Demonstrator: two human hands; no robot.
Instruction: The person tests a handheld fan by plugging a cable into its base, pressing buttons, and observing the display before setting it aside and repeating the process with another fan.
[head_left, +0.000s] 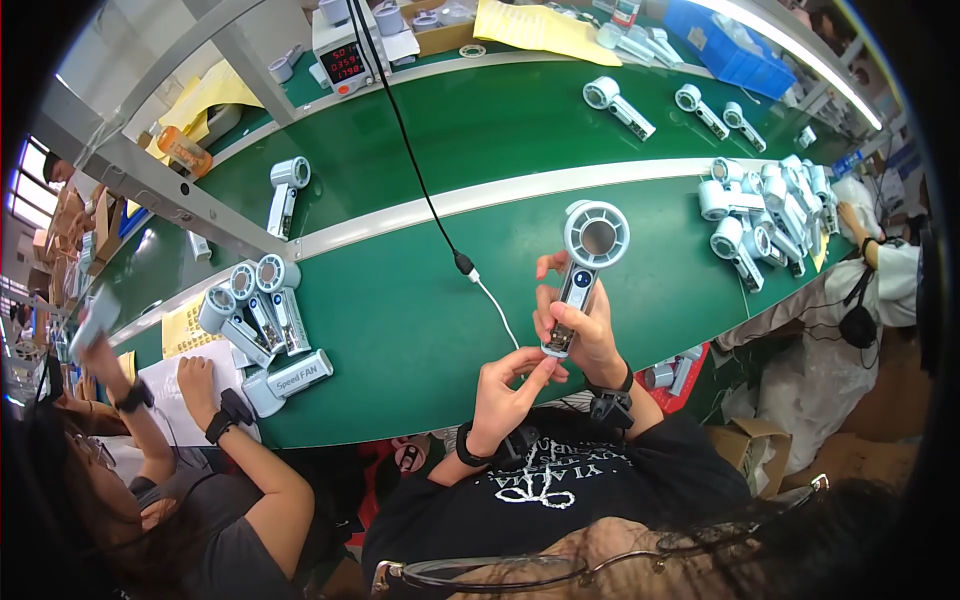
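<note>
Head view showed the right hand clamped on a handheld fan at three o'clock of centre, the left hand, fingertips close together at the fan's seven-o'clock end, grip unclear, so firm bracing and light touch around the exposed electronics seemed best.

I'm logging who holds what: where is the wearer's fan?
In the head view, the fan is right of centre, in the right hand, its base at the left hand.

By the green bench, heaped fans are borne at right, fans and papers at left.
</note>
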